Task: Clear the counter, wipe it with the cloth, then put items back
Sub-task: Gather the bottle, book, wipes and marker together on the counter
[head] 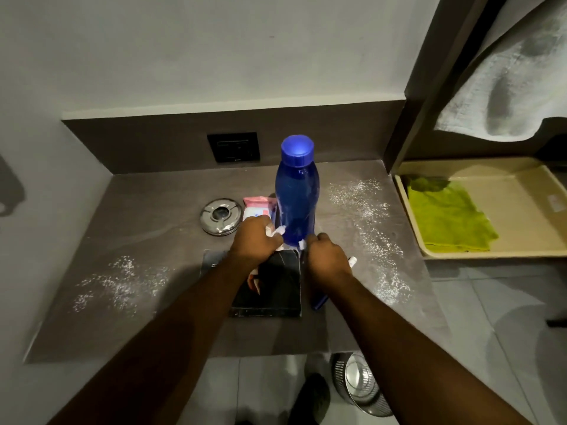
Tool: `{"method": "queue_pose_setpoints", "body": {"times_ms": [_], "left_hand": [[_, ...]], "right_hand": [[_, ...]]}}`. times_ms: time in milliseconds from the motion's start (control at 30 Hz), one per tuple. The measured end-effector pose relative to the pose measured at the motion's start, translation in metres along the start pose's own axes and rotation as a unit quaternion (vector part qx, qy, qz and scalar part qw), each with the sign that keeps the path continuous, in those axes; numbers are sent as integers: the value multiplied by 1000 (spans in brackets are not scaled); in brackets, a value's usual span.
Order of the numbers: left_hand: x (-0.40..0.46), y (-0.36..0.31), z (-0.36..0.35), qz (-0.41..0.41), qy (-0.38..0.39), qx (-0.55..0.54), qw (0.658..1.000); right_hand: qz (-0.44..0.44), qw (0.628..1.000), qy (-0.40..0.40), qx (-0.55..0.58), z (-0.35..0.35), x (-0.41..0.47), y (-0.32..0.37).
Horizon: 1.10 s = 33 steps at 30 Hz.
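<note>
- White powder (116, 283) lies scattered, grainy, on the matte grey-brown counter (153, 204) at nine o'clock of the hands; open surface runs from it to the left wall.
- A round, shiny steel ashtray (220, 216) sits at eleven o'clock, clear of the back edge; just beside it, a pink-and-white soft packet (257, 207).
- The left hand (256, 240) is clenched on crumpled white paper (277, 233), above a flat dark book (270, 286) that reaches toward the counter's front edge.
- A tall, smooth blue plastic bottle (296, 191) stands upright at twelve o'clock — both hands at its base.
- The right hand (326, 256) is closed around a blue pen (319, 299); a white tip pokes out.
- More powder (365, 207) spreads at two o'clock, toward the right edge.
- Off the counter at three o'clock, a cream tray (518, 185) holds the green cloth (448, 219), crumpled — untouched.
</note>
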<state>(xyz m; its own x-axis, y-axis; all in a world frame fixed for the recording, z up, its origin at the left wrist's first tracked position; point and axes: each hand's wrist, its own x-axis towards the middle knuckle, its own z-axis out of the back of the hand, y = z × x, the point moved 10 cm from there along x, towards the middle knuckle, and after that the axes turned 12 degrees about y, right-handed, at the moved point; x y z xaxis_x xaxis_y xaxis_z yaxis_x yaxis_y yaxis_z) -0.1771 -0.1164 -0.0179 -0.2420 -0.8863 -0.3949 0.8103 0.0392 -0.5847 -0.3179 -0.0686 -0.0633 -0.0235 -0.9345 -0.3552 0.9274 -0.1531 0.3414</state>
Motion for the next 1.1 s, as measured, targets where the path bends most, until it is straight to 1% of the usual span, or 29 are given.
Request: {"method": "queue_pose_setpoints", "body": {"times_ms": [67,100,133,200,233,300,333,400,433,467,533,600,667,733,833,933,1033,1100], "left_hand": [[-19,4,11,6,-32,-84,996],[-29,5,12,15,-34,-130,991],[-40,3,12,19,-32,-170,985],[-59,-6,8,19,-19,-209,978],[-70,-11,5,17,-13,-215,976],[-90,-20,-6,5,-1,-229,973],[-102,-23,-14,-4,9,-245,969],[-127,-24,-42,-16,47,-287,957],[-137,-23,-59,-17,72,-304,950],[-149,-23,-79,-17,98,-315,944],[-172,-21,-119,-11,144,-325,935],[-190,-19,-156,1,183,-321,929],[-203,-21,-191,9,220,-305,927],[-210,-20,-222,27,245,-299,922],[-206,-17,-263,40,239,-257,936],[-186,-11,-313,54,214,-236,946],[-155,9,-391,86,223,-226,944],[-135,26,-444,101,242,-226,938]], "right_hand": [[-5,993,-52,102,18,-13,-13],[-8,983,-68,173,24,-20,-21],[-10,961,-78,264,29,-30,-30],[-17,891,-98,443,34,-56,-48],[-32,855,-112,506,36,-70,-57],[-85,794,-137,586,32,-100,-74],[-112,772,-144,609,27,-117,-81],[-145,747,-147,632,15,-153,-89],[-151,744,-146,634,9,-169,-93],[-154,751,-144,626,1,-187,-99],[-148,780,-142,591,-14,-219,-113],[-149,801,-144,561,-36,-247,-134],[-178,811,-142,539,-61,-270,-161],[-202,813,-132,530,-88,-282,-187],[-225,808,-109,534,-122,-287,-220],[-234,802,-77,544,-156,-274,-254],[-230,802,-39,550,-211,-241,-298],[-236,813,-8,532,-250,-218,-326]]}}
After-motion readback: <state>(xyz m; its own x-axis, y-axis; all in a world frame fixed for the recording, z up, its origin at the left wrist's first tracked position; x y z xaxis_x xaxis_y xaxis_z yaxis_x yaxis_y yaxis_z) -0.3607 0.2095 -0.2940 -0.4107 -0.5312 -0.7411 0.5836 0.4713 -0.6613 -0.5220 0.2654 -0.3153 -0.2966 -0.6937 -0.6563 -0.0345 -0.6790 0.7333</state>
